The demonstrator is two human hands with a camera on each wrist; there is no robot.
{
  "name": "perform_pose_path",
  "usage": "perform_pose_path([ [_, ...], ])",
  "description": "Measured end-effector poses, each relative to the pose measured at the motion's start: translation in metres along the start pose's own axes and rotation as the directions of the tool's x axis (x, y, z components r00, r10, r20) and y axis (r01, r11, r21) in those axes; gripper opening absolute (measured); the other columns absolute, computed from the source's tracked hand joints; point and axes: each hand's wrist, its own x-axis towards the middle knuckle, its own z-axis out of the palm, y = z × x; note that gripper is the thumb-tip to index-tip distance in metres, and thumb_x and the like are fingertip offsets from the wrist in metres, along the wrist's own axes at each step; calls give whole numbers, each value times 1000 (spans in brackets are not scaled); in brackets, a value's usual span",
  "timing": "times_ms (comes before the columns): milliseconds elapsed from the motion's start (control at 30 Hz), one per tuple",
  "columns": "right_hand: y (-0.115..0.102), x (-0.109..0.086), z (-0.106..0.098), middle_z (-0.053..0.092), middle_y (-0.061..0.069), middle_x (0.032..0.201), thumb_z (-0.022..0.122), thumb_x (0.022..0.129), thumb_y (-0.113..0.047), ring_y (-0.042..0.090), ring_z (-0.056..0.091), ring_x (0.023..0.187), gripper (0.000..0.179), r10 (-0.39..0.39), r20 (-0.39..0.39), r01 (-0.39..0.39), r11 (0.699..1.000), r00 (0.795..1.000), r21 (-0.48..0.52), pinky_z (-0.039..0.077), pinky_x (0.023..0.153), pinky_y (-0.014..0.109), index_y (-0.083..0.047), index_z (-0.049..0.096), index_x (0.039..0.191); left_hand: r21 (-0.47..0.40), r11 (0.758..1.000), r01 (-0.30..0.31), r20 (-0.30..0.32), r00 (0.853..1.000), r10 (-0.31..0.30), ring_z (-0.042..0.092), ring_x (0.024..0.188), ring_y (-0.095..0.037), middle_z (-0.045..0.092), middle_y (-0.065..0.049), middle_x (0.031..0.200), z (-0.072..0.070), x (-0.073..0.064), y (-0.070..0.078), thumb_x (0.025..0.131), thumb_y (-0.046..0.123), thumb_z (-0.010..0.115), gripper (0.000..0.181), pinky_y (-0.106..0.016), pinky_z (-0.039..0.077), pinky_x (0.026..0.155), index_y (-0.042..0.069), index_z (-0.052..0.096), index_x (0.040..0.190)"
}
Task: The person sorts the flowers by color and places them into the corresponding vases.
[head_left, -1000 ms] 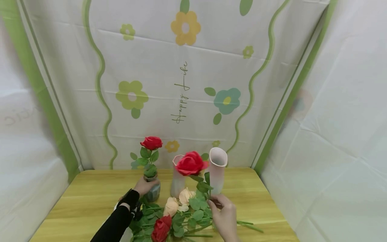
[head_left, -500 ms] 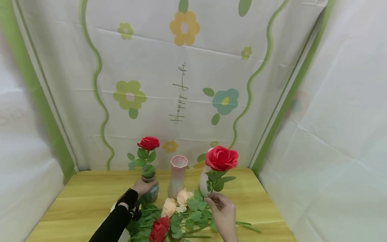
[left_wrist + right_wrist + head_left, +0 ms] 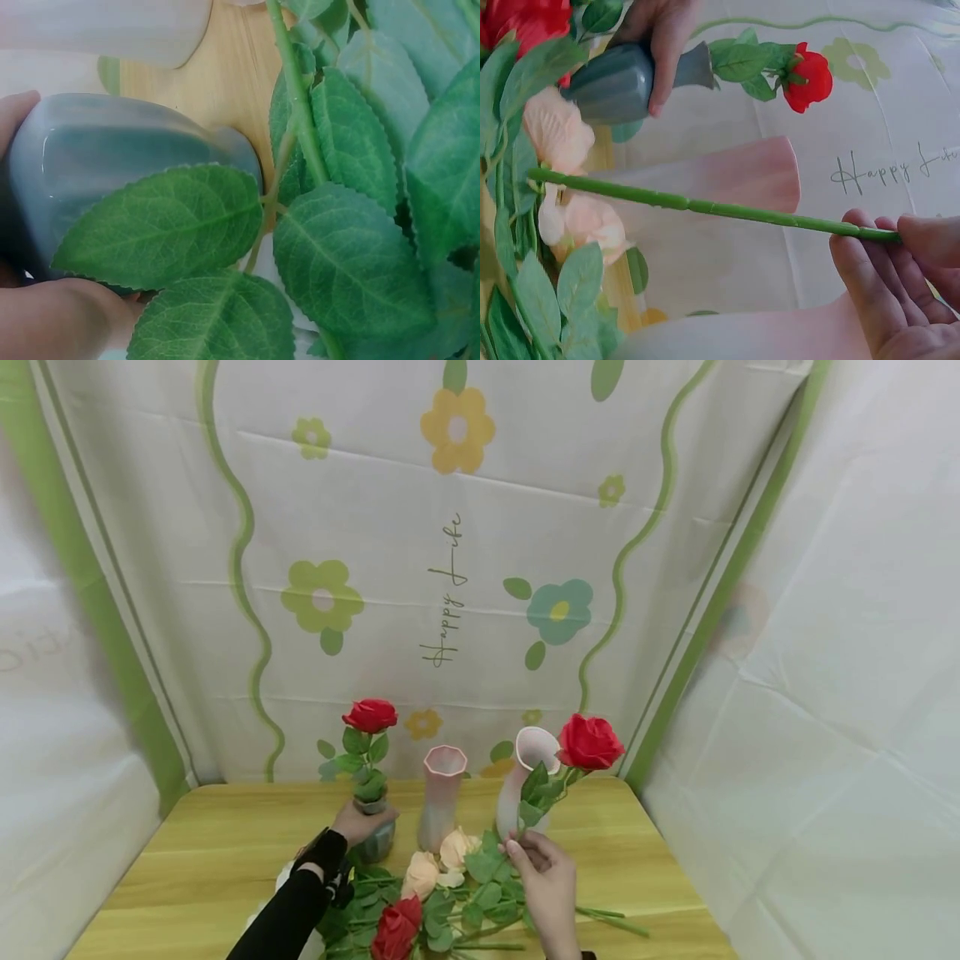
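Observation:
My left hand (image 3: 362, 823) grips the neck of a blue-grey vase (image 3: 381, 841) standing at the left of the table. A red rose (image 3: 371, 716) rises upright from that vase. Leaves partly cover the vase's body (image 3: 127, 142) in the left wrist view. Between thumb and fingers, my right hand (image 3: 549, 877) pinches the stem of another red rose (image 3: 590, 743), whose bloom leans to the right. In the right wrist view, the bare green stem (image 3: 727, 212) reaches down from the fingers toward the lying flowers.
A pink ribbed vase (image 3: 440, 802) stands mid-table, and a white-pink vase (image 3: 512, 806) is behind the held rose. Peach roses (image 3: 420, 874), a red rose (image 3: 396, 928) and leafy stems lie across the front. A printed curtain (image 3: 390, 527) hangs behind.
The rose in my right hand has moved to the right and now tilts that way, uncovering the pink vase and the white-pink vase's mouth. My left hand stays on its vase.

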Motion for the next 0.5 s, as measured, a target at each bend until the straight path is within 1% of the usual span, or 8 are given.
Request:
perform_pose_path([
  [100,-6,-2,5,71,17,96,71,90,-4,30,71,85,18,-72,26,71,997,997,21,61,75,39,7,70,105,2,1000,5,-2,1000,-5,46,122,-51,49,-34,133,0,-4,3,88,33,74,71,-59,45,97,-10,47,138],
  [167,-2,0,5,70,19,95,69,92,-1,29,72,84,18,-201,73,197,979,977,60,62,74,37,9,69,107,-4,1000,7,3,1000,-7,45,123,-51,48,-34,134,0,-5,4,89,31,73,70,-59,44,98,-9,46,140],
  [233,42,13,2,70,18,96,66,94,-1,29,71,84,22,-307,110,299,951,945,77,61,72,37,9,67,113,-12,1000,13,2,1000,-13,45,123,-51,47,-34,134,1,-5,5,89,30,73,70,-59,43,99,-9,45,140],
  [300,101,31,-1,69,17,103,65,95,-5,30,70,88,27,-348,125,337,936,929,104,61,73,37,3,65,121,-15,1000,16,3,1000,-16,45,124,-50,47,-34,135,1,-3,4,89,31,73,71,-59,43,100,-8,45,140],
  [333,125,40,-2,68,17,105,64,96,-5,29,70,89,29,-376,138,362,925,916,120,61,73,36,2,64,124,-8,1000,23,4,1000,-23,44,124,-50,47,-34,135,1,-3,4,88,33,73,72,-60,43,100,-8,45,140],
  [400,171,58,1,67,17,109,64,97,-8,31,68,92,33,-338,133,327,940,932,99,61,74,38,-3,62,129,-3,1000,28,-1,1000,-28,45,124,-50,48,-32,135,0,-1,3,88,36,74,71,-60,42,100,-7,48,139],
  [467,175,67,7,65,18,112,63,97,-9,31,68,95,34,-327,147,312,943,933,115,60,77,39,-4,60,131,-2,1000,30,1,1000,-30,44,124,-50,48,-32,135,0,0,3,88,36,74,71,-60,42,100,-7,48,138],
  [500,152,64,10,65,19,111,62,98,-6,31,68,94,32,-351,172,331,934,920,134,60,78,40,-2,61,130,-8,1000,30,5,1000,-30,44,125,-50,47,-32,135,-1,0,3,88,36,73,72,-60,42,100,-7,47,139],
])
